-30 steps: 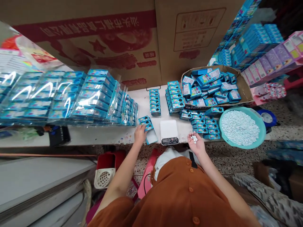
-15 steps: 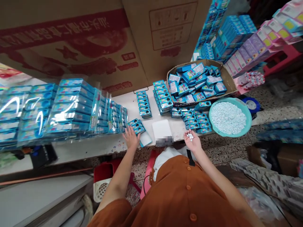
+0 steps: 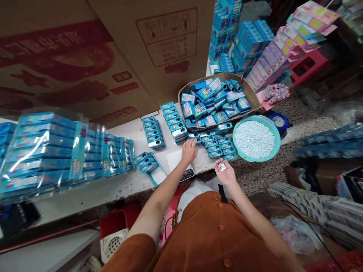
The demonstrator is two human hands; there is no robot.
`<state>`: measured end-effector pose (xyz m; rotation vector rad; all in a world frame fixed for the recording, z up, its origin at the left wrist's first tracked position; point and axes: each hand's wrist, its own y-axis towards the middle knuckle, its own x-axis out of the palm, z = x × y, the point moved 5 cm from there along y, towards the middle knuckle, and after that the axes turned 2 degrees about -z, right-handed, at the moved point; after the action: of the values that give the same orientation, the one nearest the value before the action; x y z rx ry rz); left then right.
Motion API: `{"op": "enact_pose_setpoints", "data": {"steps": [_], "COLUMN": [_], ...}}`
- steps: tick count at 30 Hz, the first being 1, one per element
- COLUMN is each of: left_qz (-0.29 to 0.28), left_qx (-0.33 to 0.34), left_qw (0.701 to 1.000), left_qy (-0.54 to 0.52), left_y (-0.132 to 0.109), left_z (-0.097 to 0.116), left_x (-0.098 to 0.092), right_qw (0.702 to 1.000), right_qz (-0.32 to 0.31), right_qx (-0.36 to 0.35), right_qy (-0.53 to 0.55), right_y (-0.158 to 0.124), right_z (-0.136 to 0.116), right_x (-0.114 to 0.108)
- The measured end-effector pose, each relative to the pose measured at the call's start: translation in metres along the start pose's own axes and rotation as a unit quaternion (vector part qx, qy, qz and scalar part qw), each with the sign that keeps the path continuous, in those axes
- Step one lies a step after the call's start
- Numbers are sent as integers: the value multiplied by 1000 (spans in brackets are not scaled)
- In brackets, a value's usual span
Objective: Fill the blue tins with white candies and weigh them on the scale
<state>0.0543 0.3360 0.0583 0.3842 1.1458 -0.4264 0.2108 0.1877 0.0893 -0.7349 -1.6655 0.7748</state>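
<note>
My left hand (image 3: 189, 153) is stretched over the front of the bench. Its fingers are apart, with the tips at a small blue box (image 3: 194, 139) in a row below the cardboard tray; whether they touch it I cannot tell. Palm up, my right hand (image 3: 227, 175) cups several small white candies (image 3: 221, 166). Beside it, blue boxes (image 3: 221, 145) stand in close rows, round holes showing on their ends. Farther right is a turquoise basin (image 3: 240, 152) full of the same white candies. A white scale (image 3: 173, 160) lies partly hidden under my left forearm.
An open cardboard tray (image 3: 256, 99) holds loose blue boxes. Wrapped stacks of blue boxes (image 3: 56, 151) line the left of the bench, and a small group of blue boxes (image 3: 146, 162) lies near the edge. A big carton (image 3: 119, 56) stands behind.
My left hand has moved right, from the small box group at the left to the row below the tray. My right hand still holds the candies. The view has shifted rightward.
</note>
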Motion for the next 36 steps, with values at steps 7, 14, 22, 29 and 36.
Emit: {"op": "enact_pose_setpoints", "data": {"steps": [7,14,22,29,36], "left_qz": [-9,-50,46,19,11], "left_qx": [-44,-41,-169,-190,-202], "left_qw": [997,998,983,981,978], "left_qy": [55,2,-53,-39,-42], "left_y": [16,5,-84,-120,-119], "left_z": [-8,-4,-26,-58,-65], "left_x": [37,37,-40,-42,-26], "right_qw": [1000,1000,999,999,998], "right_qz": [-3,1,10,-2,-12], "right_qx": [0,14,28,36,28], "right_qy": [5,-3,-20,-30,-54], "right_y": [2,5,9,3,-3], "right_z": [-31,-41,-32,-13,2], "right_x": [-18,-21,-13,-6,-6]}}
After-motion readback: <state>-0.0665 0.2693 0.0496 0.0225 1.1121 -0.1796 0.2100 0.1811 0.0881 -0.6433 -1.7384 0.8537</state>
